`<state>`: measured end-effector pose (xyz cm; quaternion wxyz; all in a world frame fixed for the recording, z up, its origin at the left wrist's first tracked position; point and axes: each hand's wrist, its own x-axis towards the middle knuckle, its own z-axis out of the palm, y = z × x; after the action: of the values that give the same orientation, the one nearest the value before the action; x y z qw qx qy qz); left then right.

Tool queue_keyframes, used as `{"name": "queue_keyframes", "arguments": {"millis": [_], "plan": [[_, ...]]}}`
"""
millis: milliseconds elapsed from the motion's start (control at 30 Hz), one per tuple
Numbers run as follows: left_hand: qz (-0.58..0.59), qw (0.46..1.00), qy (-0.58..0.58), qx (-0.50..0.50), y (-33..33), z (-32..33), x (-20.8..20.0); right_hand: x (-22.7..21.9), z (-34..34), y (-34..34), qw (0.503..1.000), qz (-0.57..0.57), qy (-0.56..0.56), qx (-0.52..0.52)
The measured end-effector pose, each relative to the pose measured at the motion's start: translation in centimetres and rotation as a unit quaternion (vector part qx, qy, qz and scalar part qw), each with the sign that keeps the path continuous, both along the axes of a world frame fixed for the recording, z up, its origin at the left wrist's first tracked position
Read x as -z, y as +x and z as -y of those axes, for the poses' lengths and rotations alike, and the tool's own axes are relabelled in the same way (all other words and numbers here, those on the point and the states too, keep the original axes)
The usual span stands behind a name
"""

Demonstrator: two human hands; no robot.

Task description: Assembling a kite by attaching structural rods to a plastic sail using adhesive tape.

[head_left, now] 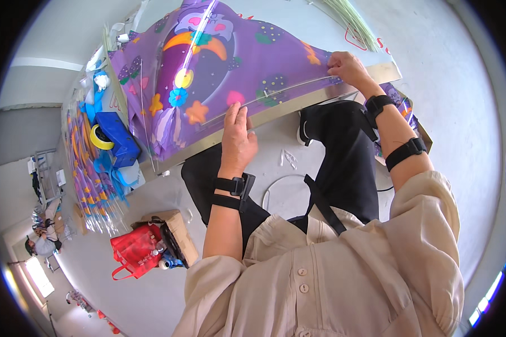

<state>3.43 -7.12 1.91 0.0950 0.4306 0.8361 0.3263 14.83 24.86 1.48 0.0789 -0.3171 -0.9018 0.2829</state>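
A purple kite printed with moons, stars and strawberries lies over the table in front of me. A thin pale rod runs along its near edge, and another rod stands out down its middle. My left hand rests at that near edge, index and middle fingers stretched onto the kite beside the rod, thumb apart. At the kite's right corner, my right hand has its fingers bent and closed on the purple sheet. Its fingertips are partly hidden. Black straps circle both forearms.
Left of the kite stands a blue tape dispenser with a yellow roll. Several similar kites hang beyond it. Thin pale rods lie at the table's far right. A red bag and an open carton sit on the floor.
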Motion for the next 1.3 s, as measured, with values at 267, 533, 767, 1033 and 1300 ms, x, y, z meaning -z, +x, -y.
{"name": "queue_keyframes", "arguments": {"millis": [267,533,767,1033,1300], "plan": [[0.048,0.998,0.046,0.022,-1.1,0.3,0.1,0.1,-1.6,-0.8,0.998,0.046,0.02,0.027],[0.148,0.983,0.102,-0.038,-2.2,0.8,-0.2,-4.6,-1.2,-0.8,0.975,-0.027,-0.21,0.064],[-0.317,0.934,-0.058,-0.154,-4.7,1.6,-3.0,-6.6,-2.0,-1.5,0.874,-0.108,-0.457,0.125],[-0.207,0.95,0.096,-0.212,-12.7,3.9,-1.7,-4.8,-3.2,-2.0,0.734,-0.304,-0.565,0.224],[-0.126,0.91,-0.037,-0.393,-21.6,8.2,-1.5,1.0,-8.8,-1.9,0.952,-0.119,0.027,0.28]]}}
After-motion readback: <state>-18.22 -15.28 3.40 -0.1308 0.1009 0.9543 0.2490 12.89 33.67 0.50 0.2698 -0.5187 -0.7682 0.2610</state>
